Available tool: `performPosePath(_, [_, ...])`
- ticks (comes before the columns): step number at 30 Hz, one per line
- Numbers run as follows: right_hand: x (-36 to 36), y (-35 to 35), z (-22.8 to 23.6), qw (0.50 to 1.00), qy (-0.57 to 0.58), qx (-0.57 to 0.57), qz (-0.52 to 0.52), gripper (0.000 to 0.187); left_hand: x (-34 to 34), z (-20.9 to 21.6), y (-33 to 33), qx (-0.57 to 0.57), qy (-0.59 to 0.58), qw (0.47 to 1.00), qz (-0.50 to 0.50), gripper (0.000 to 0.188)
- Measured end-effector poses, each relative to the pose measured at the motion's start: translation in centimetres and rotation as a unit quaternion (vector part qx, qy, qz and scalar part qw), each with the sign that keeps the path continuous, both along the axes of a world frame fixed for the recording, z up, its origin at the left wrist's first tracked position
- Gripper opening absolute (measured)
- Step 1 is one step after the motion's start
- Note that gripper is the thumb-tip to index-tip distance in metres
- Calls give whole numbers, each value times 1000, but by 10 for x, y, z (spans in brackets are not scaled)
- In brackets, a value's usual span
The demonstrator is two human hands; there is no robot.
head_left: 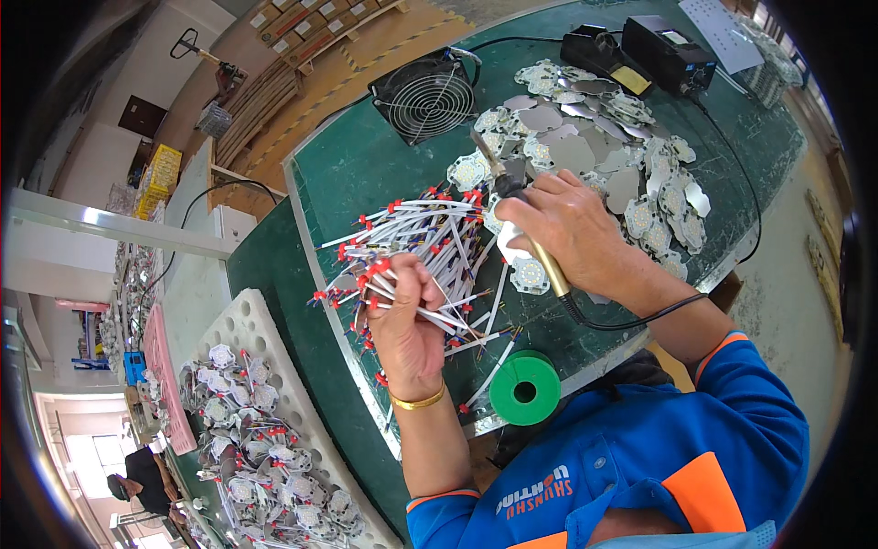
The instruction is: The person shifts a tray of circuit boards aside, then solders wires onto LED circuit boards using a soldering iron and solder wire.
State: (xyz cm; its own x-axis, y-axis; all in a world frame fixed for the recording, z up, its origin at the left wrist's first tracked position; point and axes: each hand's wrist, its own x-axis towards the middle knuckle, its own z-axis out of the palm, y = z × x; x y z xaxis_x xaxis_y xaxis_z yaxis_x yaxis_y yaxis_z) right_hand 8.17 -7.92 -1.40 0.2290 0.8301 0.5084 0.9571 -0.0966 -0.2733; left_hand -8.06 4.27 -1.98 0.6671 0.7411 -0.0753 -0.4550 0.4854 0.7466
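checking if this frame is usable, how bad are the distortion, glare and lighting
Head view: strong fisheye bending, the green table curving at its edges, picture corners black; head view: the window at lower left washed out; head view: left hand and right hand clearly lit, neither obviously motion-blurred.

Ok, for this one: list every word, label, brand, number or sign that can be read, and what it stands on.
Blue work shirt: orange and white lettering on the chest, large enough to read, but I don't copy out printed words.
Cardboard boxes: printed marks, too small to read.
Black soldering station: pale panel on top, any text too small to read.
Pile of LED boards: any print too small to read.
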Motion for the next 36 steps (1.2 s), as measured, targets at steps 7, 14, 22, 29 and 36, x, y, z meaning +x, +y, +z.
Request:
performPosePath(7, [-1,-2,-14,997,-52,-49,9,25,9,0,-8,251,261,930,60,19])
performPosePath(14, [-1,-3,-5,996,58,-66,33,21,23,4,-8,346,369,863,-2,17])
performPosePath(22, [5,-2,-10,992,104,75,20,25,26,-12,-15,484,330,808,-55,20])
performPosePath(29, [8,-5,-6,975,106,196,27,29,41,-23,-25,636,444,626,-79,23])
performPosePath(36, [8,-2,-4,958,101,266,44,35,43,-27,-15,568,419,697,-122,25])
